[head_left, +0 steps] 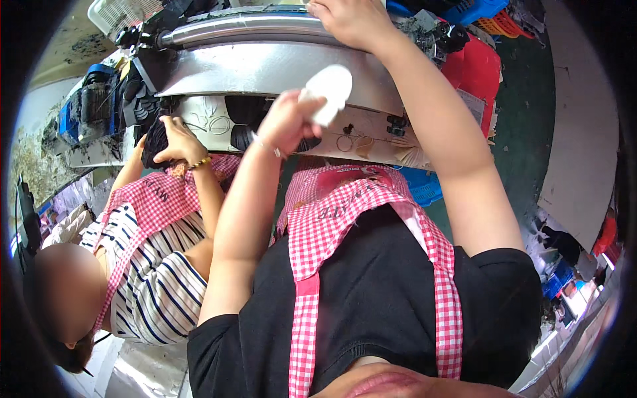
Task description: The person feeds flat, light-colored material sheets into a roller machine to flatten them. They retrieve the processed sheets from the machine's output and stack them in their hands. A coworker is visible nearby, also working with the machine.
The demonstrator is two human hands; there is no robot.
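Looks like a part-handling step: left hand (286, 125) pinches white rounded flat piece (331, 86) at the metal table's (245, 71) near edge. Right hand (350, 24) by steel roller (245, 30), fingers' grip can't be told. Next move calls for keeping piece flat.

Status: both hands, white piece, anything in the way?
Left hand holding white piece. Right hand by metal roller, at the picture's top edge. Co-worker's hands off to the left, apart from the piece.
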